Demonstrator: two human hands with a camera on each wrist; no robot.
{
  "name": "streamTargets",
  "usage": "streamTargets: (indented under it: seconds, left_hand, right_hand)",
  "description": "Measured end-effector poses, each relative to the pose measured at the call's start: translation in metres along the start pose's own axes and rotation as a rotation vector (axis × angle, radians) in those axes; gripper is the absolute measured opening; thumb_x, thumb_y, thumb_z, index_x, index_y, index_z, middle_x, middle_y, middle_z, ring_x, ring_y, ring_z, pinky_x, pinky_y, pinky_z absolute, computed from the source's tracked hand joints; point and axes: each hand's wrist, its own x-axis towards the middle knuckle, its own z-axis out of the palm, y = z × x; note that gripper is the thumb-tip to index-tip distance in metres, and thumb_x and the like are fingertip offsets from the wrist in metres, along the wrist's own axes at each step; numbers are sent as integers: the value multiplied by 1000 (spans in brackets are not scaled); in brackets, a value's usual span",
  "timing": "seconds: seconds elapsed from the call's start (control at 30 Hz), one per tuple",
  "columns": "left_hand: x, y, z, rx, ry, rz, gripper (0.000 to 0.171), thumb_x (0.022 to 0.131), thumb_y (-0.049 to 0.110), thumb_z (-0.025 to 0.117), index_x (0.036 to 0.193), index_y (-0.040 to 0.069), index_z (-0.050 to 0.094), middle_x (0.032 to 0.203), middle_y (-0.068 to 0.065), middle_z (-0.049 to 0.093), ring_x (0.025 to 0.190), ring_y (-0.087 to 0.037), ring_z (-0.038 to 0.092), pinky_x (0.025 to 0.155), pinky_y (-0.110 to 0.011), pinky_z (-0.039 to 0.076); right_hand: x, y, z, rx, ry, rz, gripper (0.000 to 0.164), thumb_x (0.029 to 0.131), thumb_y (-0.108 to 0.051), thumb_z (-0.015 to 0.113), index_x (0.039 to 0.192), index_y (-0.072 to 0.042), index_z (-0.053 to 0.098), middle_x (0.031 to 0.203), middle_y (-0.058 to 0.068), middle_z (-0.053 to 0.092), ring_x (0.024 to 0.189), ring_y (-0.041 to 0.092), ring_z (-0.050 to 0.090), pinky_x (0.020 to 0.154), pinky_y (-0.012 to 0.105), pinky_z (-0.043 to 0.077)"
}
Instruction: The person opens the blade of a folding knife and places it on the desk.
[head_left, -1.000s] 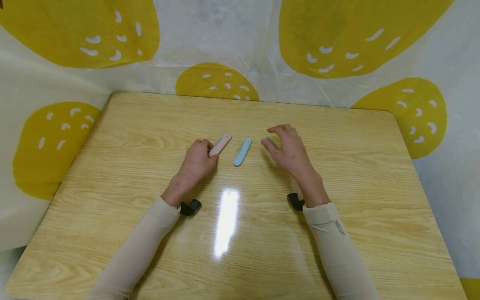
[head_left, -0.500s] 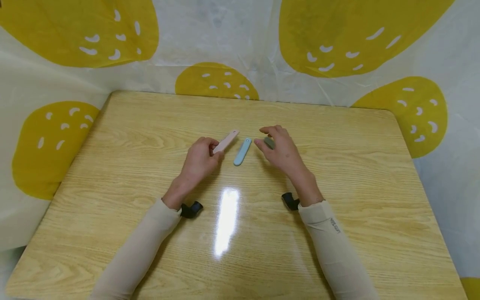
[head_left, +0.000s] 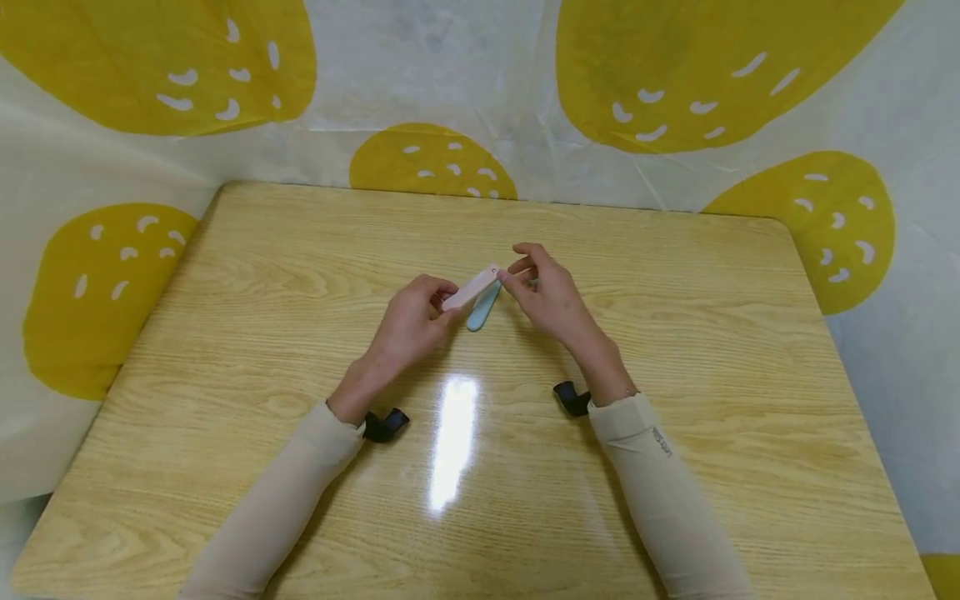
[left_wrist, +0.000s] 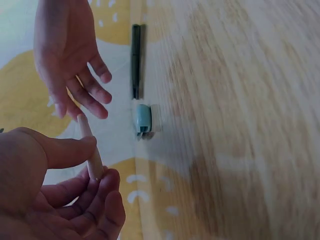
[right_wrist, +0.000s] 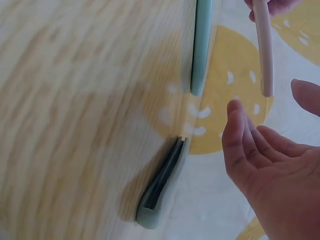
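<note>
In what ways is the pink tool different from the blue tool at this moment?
Colour: the pink tool is pale pink, while the blue tool is light blue.
Support: the left hand holds the pink tool above the table; the blue tool lies on it.
Overlap: in the head view, the pink tool hides part of the blue tool.
Both are long and narrow.

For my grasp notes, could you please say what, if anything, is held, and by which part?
The left hand pinches the slim, pale-pink, plastic-looking bar at the end opposite its hole; the right hand, near the holed end, holds nothing.
</note>
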Motion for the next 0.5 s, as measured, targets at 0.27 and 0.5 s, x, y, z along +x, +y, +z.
streamTargets:
  seconds: [0.27,0.5]
  left_hand:
    - [0,1,3,-9,-26,65,30,98,11,73,125,0,68,113,-13,67,94,-25,64,79,-34,56]
    - [0,2,5,-26,-31,89,30,98,12,73,126,2,68,116,-13,67,97,-25,65,79,-34,57]
  right_hand:
    - [0,1,3,33,-9,-24,44,107,-30,59,142,-3,56,115,17,71,97,34,73,71,31,53]
    - [-2,0,4,56,-24,-27,27,107,-29,61,123,-8,66,105,21,73,89,36,71,61,26,47]
